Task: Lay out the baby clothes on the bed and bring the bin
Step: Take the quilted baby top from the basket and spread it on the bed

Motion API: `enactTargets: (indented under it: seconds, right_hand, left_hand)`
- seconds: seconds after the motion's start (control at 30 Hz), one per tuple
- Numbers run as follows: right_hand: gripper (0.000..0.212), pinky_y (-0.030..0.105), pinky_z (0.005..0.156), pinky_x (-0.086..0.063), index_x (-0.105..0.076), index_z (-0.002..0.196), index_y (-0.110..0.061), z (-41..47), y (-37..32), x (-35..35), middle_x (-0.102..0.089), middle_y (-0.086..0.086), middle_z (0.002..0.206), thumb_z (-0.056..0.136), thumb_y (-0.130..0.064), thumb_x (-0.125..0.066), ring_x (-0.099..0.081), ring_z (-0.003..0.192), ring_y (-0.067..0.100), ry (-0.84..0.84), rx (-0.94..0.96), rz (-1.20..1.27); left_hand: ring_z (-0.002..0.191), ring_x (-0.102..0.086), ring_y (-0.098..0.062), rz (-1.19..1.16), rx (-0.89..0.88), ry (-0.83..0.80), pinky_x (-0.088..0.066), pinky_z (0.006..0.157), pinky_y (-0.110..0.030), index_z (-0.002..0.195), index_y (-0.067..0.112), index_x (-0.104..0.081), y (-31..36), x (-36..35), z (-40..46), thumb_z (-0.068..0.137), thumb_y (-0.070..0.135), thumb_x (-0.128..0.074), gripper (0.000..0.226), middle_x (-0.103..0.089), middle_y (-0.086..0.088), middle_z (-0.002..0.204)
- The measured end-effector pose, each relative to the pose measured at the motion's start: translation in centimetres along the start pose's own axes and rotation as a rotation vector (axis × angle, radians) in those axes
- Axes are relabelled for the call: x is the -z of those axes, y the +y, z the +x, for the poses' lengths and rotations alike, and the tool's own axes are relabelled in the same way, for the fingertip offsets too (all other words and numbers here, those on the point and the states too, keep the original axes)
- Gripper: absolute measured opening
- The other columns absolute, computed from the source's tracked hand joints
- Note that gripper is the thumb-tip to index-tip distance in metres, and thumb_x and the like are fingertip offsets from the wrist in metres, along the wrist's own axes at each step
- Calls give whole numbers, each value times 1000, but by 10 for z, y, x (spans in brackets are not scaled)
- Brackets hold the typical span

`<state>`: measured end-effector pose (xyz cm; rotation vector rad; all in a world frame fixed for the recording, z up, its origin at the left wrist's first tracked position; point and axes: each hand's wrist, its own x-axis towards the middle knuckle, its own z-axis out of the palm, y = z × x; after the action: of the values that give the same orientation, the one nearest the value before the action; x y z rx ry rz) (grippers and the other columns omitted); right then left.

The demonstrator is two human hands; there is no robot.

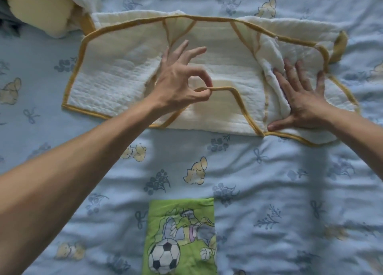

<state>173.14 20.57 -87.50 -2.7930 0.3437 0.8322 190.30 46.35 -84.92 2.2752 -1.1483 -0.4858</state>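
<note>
My left hand (182, 82) pinches the mustard-coloured trim (226, 89) of the little quilted jacket (128, 67) between thumb and forefinger, the other three fingers fanned up and clear of the cloth. My right hand (300, 96) lies flat and spread on the bunched right side of the same jacket, palm down, thumb reaching toward the near hem, gripping nothing, only pressing.

The jacket lies across the far half of the bed (290, 181), its left sleeve already flat, its right sleeve (310, 46) rumpled and doubled under my palm. I judge it light and thoroughly soft: padded cotton that will fold wherever it is lifted and hold no shape of its own. It should not slip on the bedcover, and nothing in it can break. The bound edges look the firmest part, so the trim is where I would take hold to draw a panel straight, with the other hand anchoring the body as it does now.

Nearer to me lies a folded green cloth with a football print (182, 237). At the far left sits a pale yellow cushion-like thing (39, 9), partly covered by white cloth. I see no bin.
</note>
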Motion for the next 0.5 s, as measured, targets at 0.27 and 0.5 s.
enactTargets:
  seconds: [0.27, 0.5]
  right_hand:
    - [138, 62, 107, 15, 24, 142, -42, 0, 2, -5, 34, -6, 153, 31, -92, -40, 33, 140, 19, 46, -20, -19]
    - [137, 65, 109, 10, 23, 142, -39, -5, -2, -3, 32, -6, 154, 33, -91, -40, 28, 142, 20, 45, -23, -51]
  left_hand:
    - [145, -5, -40, -21, -226, -75, 10, 109, -67, 74, 34, -67, 28, -24, -110, 66, 36, -68, 9, -28, -10, 153]
    - [145, 10, -39, -28, -52, -211, 13, 106, -67, 81, 38, -67, 11, -58, -160, 71, 49, -59, 17, -15, -5, 158]
